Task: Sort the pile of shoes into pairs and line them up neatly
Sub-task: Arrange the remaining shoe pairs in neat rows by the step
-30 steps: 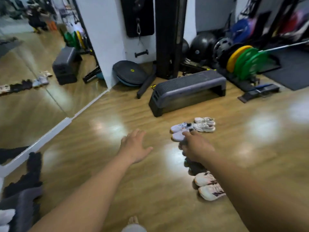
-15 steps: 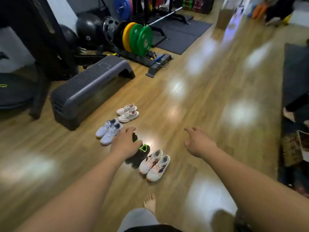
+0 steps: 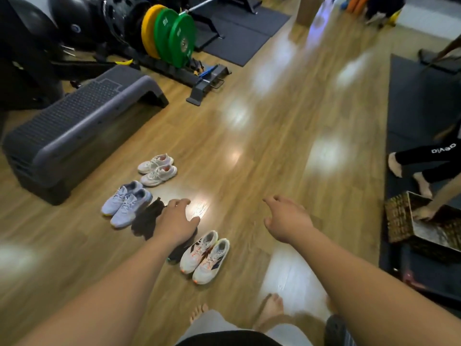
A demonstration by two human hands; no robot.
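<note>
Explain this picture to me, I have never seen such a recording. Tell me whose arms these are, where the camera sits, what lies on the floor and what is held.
No machine here: a person wears a wide-angle camera on the head, so you look down along their own arms. On the wooden floor shoes stand in a row: a plain white pair, a pale blue pair, black shoes, and a white pair with orange marks. The left hand hangs open over the black shoes, partly hiding them; whether it touches them is unclear. The right hand is loosely open and holds nothing.
</note>
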